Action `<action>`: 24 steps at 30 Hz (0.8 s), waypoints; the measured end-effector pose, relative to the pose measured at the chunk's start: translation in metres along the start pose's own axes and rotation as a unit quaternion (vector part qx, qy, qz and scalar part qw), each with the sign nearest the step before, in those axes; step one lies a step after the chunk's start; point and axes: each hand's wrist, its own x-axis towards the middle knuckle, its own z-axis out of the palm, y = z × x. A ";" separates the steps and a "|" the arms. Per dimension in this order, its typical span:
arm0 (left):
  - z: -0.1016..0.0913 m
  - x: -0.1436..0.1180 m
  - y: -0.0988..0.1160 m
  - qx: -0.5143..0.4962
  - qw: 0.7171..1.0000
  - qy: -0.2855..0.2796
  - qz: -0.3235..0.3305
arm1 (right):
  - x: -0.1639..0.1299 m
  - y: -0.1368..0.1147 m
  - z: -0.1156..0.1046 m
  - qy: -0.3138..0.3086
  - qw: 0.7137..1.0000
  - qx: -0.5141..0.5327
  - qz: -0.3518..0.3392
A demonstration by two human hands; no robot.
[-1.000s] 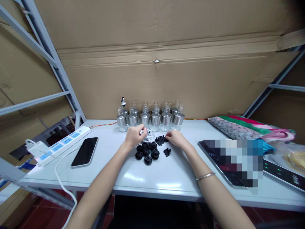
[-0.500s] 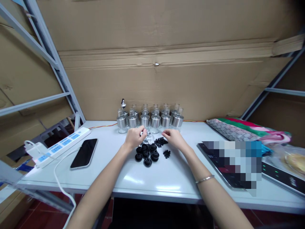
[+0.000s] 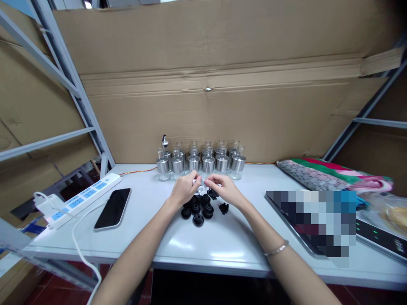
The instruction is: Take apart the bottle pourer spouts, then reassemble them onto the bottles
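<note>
Fingers (image 3: 194, 181) of the left hand (image 3: 184, 191) are pinched shut around a small shiny part (image 3: 199, 183), and the right hand (image 3: 226, 189) comes in to meet it, its fingertips closed on the same piece from the other side. Both hands sit close together just above the white counter (image 3: 203, 243), and the part is held between them, clear of the surface. It's too small here to tell exactly what it is, metal or clear plastic.

Right under the hands lies a cluster of black rubber caps (image 3: 197, 210), with a scatter of smaller black bits (image 3: 223, 207) just beside it. Behind stands a row of glass bottles with steel sleeves (image 3: 201, 162), near the cardboard wall.

By the look of it, that little part is light and stiff, likely slick, so a fingertip pinch on its sides suits it. The caps look soft and grippy, easy to take by the rim. The bottles would be fragile: best held around the sleeve.

Off to the left rest a phone (image 3: 112, 208) and a power strip (image 3: 83, 195).
</note>
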 end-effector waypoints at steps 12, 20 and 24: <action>0.007 -0.003 0.006 -0.032 0.998 -0.040 0.027 | 0.000 0.005 -0.002 -0.030 0.998 0.036 0.030; 0.005 -0.003 0.009 0.010 0.996 -0.018 0.089 | 0.004 0.010 0.007 -0.036 0.984 0.150 0.093; 0.004 -0.002 0.010 0.026 0.994 -0.015 0.108 | 0.005 0.009 0.003 -0.075 0.972 0.186 0.119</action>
